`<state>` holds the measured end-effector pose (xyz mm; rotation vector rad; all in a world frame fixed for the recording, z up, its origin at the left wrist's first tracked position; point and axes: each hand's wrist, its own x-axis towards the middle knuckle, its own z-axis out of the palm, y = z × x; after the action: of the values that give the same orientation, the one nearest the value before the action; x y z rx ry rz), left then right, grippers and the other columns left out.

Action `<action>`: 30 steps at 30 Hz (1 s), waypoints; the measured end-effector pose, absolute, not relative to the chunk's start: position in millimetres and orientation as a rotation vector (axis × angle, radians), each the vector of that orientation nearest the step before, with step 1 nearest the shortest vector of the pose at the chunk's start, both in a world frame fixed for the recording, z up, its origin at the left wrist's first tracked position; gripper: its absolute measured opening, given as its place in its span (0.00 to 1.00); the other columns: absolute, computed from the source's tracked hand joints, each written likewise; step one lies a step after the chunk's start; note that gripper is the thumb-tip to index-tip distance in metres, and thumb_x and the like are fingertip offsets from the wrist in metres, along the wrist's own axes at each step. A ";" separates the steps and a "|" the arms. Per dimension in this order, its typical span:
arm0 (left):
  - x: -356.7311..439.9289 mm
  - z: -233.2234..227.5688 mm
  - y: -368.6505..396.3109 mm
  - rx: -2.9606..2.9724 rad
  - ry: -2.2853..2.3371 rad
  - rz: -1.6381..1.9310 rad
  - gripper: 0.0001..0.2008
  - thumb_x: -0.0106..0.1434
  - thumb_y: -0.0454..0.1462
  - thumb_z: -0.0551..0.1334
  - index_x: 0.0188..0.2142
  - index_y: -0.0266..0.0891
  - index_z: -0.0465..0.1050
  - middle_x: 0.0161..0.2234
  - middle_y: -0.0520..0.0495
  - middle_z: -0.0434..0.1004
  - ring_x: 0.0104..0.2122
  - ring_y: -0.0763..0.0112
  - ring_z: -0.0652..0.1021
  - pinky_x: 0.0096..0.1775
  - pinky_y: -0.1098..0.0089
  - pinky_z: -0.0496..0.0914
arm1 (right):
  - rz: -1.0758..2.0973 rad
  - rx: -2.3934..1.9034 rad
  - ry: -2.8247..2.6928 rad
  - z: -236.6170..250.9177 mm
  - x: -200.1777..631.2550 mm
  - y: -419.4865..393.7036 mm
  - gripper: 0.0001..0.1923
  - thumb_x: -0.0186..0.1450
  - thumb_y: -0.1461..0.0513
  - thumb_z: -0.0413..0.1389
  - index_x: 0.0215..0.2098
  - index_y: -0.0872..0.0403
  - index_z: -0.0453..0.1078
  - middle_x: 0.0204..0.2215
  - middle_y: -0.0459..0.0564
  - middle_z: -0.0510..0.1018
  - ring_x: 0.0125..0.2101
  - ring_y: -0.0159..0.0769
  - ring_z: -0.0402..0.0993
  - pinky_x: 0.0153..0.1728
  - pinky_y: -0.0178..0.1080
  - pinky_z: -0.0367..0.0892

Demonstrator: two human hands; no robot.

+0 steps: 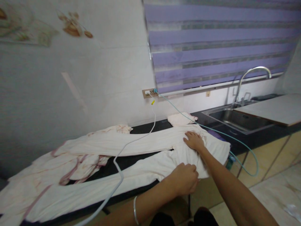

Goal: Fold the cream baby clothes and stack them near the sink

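The white pants [164, 161] lie across the black table [142, 128], legs [94, 145] to the left. Your right hand [194, 141] lies open on top. Your left hand [185, 179] curls closed by their near edge; I can't tell if it pinches. Black table shows between the legs.

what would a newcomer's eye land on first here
Probably the white trousers spread along the dark counter, with the right hand flat on them and the left hand curled at their near edge. Next, the purple striped blind filling the upper right. Then the white cord running from the wall socket across the trousers toward the bottom edge.
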<state>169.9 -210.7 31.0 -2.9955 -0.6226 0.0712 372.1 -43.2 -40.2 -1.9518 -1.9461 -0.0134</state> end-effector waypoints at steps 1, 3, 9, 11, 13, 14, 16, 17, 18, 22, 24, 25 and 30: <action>168.2 32.9 -211.2 -3.017 -0.540 0.051 0.16 0.73 0.42 0.52 0.39 0.37 0.75 0.41 0.39 0.77 0.39 0.57 0.80 0.38 0.59 0.73 | -0.014 -1.951 -1.949 -40.2 372.5 -42.9 0.28 0.72 0.49 0.47 0.67 0.49 0.64 0.69 0.55 0.64 0.68 0.51 0.57 0.65 0.56 0.52; 164.4 36.5 -210.2 -3.079 -0.494 -0.076 0.19 0.74 0.46 0.51 0.40 0.39 0.77 0.42 0.41 0.77 0.41 0.59 0.79 0.42 0.60 0.73 | -0.009 -1.951 -1.957 -40.2 373.2 -42.3 0.28 0.72 0.49 0.47 0.67 0.49 0.64 0.69 0.56 0.64 0.68 0.52 0.57 0.65 0.56 0.52; 143.8 31.9 -184.6 -2.879 -1.368 -0.364 0.20 0.76 0.40 0.47 0.52 0.35 0.74 0.50 0.36 0.77 0.52 0.57 0.76 0.54 0.59 0.71 | -0.015 -1.951 -1.959 -40.2 373.1 -42.8 0.29 0.72 0.48 0.47 0.67 0.50 0.64 0.69 0.56 0.63 0.67 0.53 0.58 0.65 0.57 0.53; 133.0 22.4 -175.2 -2.732 -1.569 -0.249 0.19 0.74 0.41 0.51 0.54 0.34 0.74 0.55 0.33 0.75 0.56 0.50 0.74 0.56 0.52 0.70 | -0.023 -1.952 -1.959 -40.4 372.9 -42.7 0.29 0.72 0.48 0.47 0.67 0.50 0.64 0.69 0.56 0.64 0.67 0.52 0.58 0.65 0.57 0.52; 122.8 11.3 -169.0 -2.641 -1.636 -0.219 0.22 0.73 0.43 0.52 0.61 0.36 0.71 0.64 0.32 0.68 0.62 0.44 0.69 0.60 0.44 0.65 | -0.031 -1.954 -1.961 -40.6 373.0 -42.4 0.29 0.72 0.48 0.47 0.67 0.50 0.64 0.69 0.56 0.64 0.67 0.52 0.58 0.65 0.57 0.53; 118.7 6.3 -166.9 -2.618 -1.648 -0.230 0.25 0.73 0.45 0.53 0.64 0.38 0.68 0.67 0.33 0.64 0.64 0.41 0.66 0.62 0.41 0.62 | -0.034 -1.954 -1.963 -40.7 373.1 -42.3 0.29 0.72 0.48 0.47 0.67 0.50 0.64 0.69 0.55 0.64 0.67 0.52 0.58 0.65 0.57 0.53; 113.0 -0.8 -164.0 -2.622 -1.680 -0.233 0.30 0.72 0.51 0.53 0.68 0.41 0.64 0.71 0.34 0.57 0.67 0.37 0.61 0.64 0.37 0.57 | -0.035 -1.951 -1.967 -40.8 373.4 -42.0 0.29 0.72 0.48 0.46 0.67 0.49 0.65 0.69 0.55 0.64 0.67 0.52 0.58 0.65 0.56 0.53; 111.4 -2.5 -163.1 -2.643 -1.698 -0.220 0.33 0.71 0.55 0.53 0.69 0.41 0.63 0.72 0.34 0.55 0.68 0.35 0.60 0.64 0.36 0.55 | -0.034 -1.950 -1.969 -40.8 373.5 -42.1 0.29 0.73 0.48 0.46 0.67 0.49 0.65 0.69 0.55 0.64 0.67 0.52 0.58 0.65 0.56 0.53; 110.2 -3.0 -162.5 -2.667 -1.716 -0.203 0.37 0.69 0.58 0.53 0.70 0.41 0.62 0.72 0.34 0.54 0.69 0.33 0.58 0.64 0.35 0.54 | -0.033 -1.949 -1.969 -40.8 373.6 -42.1 0.28 0.73 0.48 0.47 0.67 0.49 0.65 0.69 0.55 0.64 0.67 0.52 0.58 0.65 0.55 0.53; 101.7 3.5 -162.2 -2.823 -1.683 -0.092 0.46 0.65 0.64 0.53 0.72 0.39 0.56 0.74 0.33 0.46 0.71 0.29 0.50 0.65 0.31 0.48 | -0.031 -1.958 -1.971 -40.6 373.5 -42.5 0.28 0.72 0.48 0.47 0.67 0.49 0.64 0.69 0.55 0.64 0.67 0.52 0.58 0.65 0.55 0.53; 89.0 9.6 -160.9 -2.994 -1.564 -0.035 0.46 0.66 0.64 0.52 0.73 0.38 0.54 0.74 0.34 0.45 0.72 0.34 0.48 0.67 0.35 0.47 | -0.033 -1.969 -1.971 -40.6 373.3 -42.7 0.29 0.72 0.48 0.47 0.67 0.50 0.64 0.69 0.55 0.64 0.67 0.52 0.57 0.65 0.56 0.53; 79.6 13.2 -159.0 -3.079 -1.497 -0.057 0.44 0.67 0.63 0.51 0.73 0.38 0.55 0.74 0.35 0.46 0.72 0.39 0.48 0.69 0.40 0.48 | -0.036 -1.972 -1.971 -40.7 373.1 -42.7 0.29 0.72 0.48 0.47 0.67 0.50 0.64 0.69 0.55 0.64 0.67 0.52 0.57 0.65 0.56 0.53; 11.2 35.1 -135.3 -2.769 -1.720 -0.739 0.31 0.70 0.53 0.52 0.61 0.34 0.68 0.60 0.34 0.72 0.60 0.55 0.72 0.63 0.58 0.63 | -0.065 -1.964 -1.971 -40.8 372.9 -43.8 0.29 0.72 0.48 0.47 0.67 0.49 0.64 0.68 0.55 0.65 0.66 0.51 0.59 0.64 0.55 0.54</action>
<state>11.2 -135.3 35.1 -2.7695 -1.7201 -0.7391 372.9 -43.8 -40.8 -1.9638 -1.9705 -0.0647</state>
